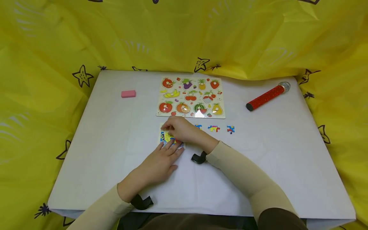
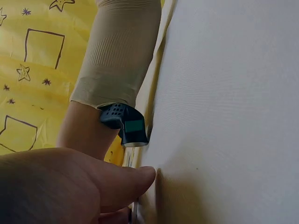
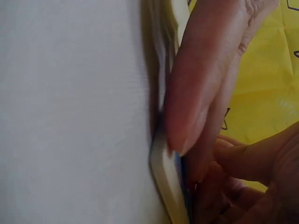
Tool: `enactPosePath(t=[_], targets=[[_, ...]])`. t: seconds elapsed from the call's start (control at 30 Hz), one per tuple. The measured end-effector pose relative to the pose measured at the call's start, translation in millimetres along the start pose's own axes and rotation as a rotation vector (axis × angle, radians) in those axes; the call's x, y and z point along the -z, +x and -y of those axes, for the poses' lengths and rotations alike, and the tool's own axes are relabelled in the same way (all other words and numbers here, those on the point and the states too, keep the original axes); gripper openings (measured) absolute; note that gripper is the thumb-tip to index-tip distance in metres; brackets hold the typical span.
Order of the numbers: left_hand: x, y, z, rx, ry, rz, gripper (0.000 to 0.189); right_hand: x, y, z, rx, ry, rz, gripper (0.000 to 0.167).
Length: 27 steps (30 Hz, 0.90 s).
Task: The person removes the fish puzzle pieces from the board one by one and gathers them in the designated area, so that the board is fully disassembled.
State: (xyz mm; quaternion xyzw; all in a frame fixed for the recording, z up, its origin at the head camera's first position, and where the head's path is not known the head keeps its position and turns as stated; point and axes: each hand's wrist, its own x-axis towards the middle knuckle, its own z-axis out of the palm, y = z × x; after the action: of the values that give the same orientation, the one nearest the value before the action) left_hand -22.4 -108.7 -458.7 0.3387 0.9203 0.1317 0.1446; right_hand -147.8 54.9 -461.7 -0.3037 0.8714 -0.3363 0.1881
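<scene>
A small jigsaw board (image 1: pixel 162 136) with a blue, yellow and red picture lies in front of the person, partly covered by both hands. My left hand (image 1: pixel 158 163) rests with spread, extended fingers at the board's lower edge; its thumb (image 2: pixel 126 182) shows in the left wrist view. Over the board's upper part, my right hand (image 1: pixel 182 129) has its fingers bent down close to the surface. I cannot tell whether a piece is between them. In the right wrist view, fingertips lie against the board's pale edge (image 3: pixel 166 179). Loose jigsaw pieces (image 1: pixel 213 128) lie right of the board.
Behind the jigsaw stands out a flat fruit peg puzzle (image 1: pixel 191 95). A pink block (image 1: pixel 128 94) lies at the back left, and a red microphone (image 1: pixel 265 97) at the back right. White cloth covers the table (image 1: pixel 95 153); a yellow curtain (image 1: pixel 172 35) surrounds its back and sides.
</scene>
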Motion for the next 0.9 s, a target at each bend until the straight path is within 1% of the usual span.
enactPosePath(t=[0.1, 0.2, 0.37, 0.47, 0.67, 0.9], targets=[[-0.2, -1.6, 1.6, -0.009, -0.006, 0.009, 0.067, -0.4, 1.7, 1.7, -0.014, -0.041, 0.036, 0.029], [0.7, -1.8, 3.6, -0.015, -0.031, 0.024, 0.068, 0.8, 0.1, 2.5, -0.02, -0.061, 0.053, 0.029], [3.3, -1.8, 6.5, -0.018, -0.069, 0.05, 0.07, 2.6, -0.8, 3.7, -0.009, -0.049, 0.062, 0.029], [4.6, -2.2, 7.5, -0.017, -0.083, 0.061, 0.071, 2.5, -0.2, 4.2, -0.02, -0.027, 0.065, 0.028], [5.7, -2.6, 8.1, -0.003, -0.101, 0.085, 0.071, -0.2, 1.8, 4.0, -0.06, 0.033, 0.04, 0.022], [5.8, -2.0, 8.4, 0.0, -0.105, 0.087, 0.072, -3.5, 4.0, 2.4, -0.06, 0.066, -0.009, 0.018]])
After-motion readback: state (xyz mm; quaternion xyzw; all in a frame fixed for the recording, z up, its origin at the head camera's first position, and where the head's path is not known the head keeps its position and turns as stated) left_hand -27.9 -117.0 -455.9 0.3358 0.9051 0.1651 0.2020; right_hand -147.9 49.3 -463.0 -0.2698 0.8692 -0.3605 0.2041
